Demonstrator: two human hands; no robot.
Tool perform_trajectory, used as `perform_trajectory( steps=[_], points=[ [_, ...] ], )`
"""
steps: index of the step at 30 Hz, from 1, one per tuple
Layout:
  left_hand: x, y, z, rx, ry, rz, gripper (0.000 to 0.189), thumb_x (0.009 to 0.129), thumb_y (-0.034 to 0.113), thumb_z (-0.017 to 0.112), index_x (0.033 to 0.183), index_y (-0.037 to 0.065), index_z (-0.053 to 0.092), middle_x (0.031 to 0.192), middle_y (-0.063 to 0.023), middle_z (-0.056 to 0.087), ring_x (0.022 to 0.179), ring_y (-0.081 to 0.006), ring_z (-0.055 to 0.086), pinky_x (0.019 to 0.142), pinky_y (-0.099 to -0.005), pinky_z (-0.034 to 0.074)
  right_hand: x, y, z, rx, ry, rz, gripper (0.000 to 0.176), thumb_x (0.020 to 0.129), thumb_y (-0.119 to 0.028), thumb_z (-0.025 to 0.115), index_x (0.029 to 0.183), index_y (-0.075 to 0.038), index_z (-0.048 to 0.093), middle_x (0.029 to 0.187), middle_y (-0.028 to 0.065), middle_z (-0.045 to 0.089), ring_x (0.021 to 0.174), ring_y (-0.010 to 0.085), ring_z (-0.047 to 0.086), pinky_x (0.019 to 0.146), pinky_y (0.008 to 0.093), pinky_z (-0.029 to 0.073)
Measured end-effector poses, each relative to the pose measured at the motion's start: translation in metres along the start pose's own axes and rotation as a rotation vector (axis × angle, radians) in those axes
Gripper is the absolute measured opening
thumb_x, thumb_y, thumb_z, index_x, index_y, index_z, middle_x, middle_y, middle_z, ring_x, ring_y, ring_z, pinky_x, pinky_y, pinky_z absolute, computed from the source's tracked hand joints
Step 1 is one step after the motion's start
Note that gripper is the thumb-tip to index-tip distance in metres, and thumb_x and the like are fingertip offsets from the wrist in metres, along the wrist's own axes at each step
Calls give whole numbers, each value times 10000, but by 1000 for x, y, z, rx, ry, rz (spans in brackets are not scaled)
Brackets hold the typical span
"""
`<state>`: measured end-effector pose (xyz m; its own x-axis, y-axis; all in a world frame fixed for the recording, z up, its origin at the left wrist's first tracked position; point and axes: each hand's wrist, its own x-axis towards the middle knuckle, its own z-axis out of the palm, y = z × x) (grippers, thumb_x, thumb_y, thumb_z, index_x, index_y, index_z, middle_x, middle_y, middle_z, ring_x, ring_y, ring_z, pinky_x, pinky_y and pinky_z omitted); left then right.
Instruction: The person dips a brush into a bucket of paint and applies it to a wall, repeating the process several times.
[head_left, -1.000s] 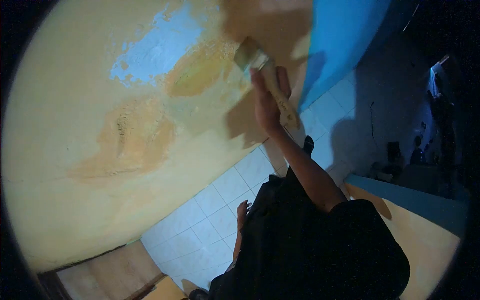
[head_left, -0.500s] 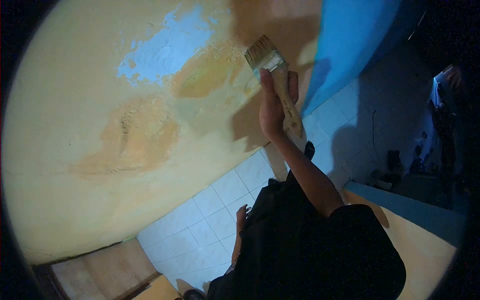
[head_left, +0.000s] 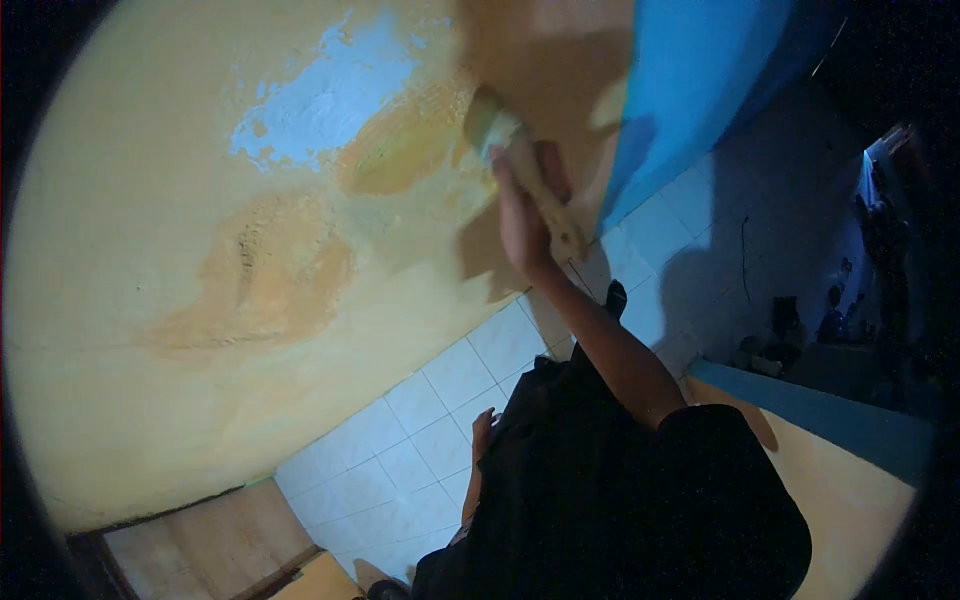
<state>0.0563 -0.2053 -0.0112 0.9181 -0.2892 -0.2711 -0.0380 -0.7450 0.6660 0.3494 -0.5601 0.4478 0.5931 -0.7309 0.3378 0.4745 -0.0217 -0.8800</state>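
My right hand (head_left: 520, 225) is closed round the wooden handle of a wide flat paintbrush (head_left: 530, 175), blurred by motion. Its dark bristles point up and left over the yellow wall (head_left: 400, 265), close to the edge of a damp-looking orange patch (head_left: 400, 150). A white patch (head_left: 335, 95) with ragged edges lies farther left on the wall. Low beside my black clothing, my left hand (head_left: 483, 432) hangs with fingers curled around a small pale thing I cannot make out.
A rough orange patch (head_left: 265, 270) marks the wall at left. Beyond its right side stands a blue surface (head_left: 690, 80). White floor tiles (head_left: 400, 430) run along the wall's foot. A brown wooden panel (head_left: 210, 535) is at bottom left, a blue-topped ledge (head_left: 810, 420) at right.
My right hand and the paintbrush have moved left across the wall, and the brush now looks blurred. My left hand hangs in about the same place.
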Motion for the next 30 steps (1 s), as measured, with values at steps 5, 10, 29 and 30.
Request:
perform_trajectory(
  steps=[5,10,29,30],
  points=[
    [11,58,-33,56,-68,-108,435,809,174,610,1183,-12,488,1146,-173,551,974,-226,607,778,-337,504,-48,28,-3,30,-123,74,167,804,-125,648,797,-28,512,720,28,527,658,89,454,604,265,402],
    [5,79,-35,-604,32,-518,471,822,213,616,1201,-28,475,1150,-224,544,968,-265,612,840,-341,489,-2,-25,1,-12,-23,-31,160,800,-109,640,799,-23,505,735,55,521,659,130,464,603,293,402],
    [-2,39,-13,99,-7,-122,370,727,115,653,1073,9,575,1018,-172,617,932,-337,596,784,-383,493,-27,21,11,57,-61,-134,156,808,-122,639,805,-17,524,741,68,508,702,146,479,655,290,402],
    [1,41,-15,65,-61,-199,378,724,118,654,1077,10,575,1021,-173,616,933,-339,595,791,-385,491,-31,21,7,59,-60,-139,156,808,-122,639,805,-17,524,741,68,508,702,146,479,655,290,402]
  ],
)
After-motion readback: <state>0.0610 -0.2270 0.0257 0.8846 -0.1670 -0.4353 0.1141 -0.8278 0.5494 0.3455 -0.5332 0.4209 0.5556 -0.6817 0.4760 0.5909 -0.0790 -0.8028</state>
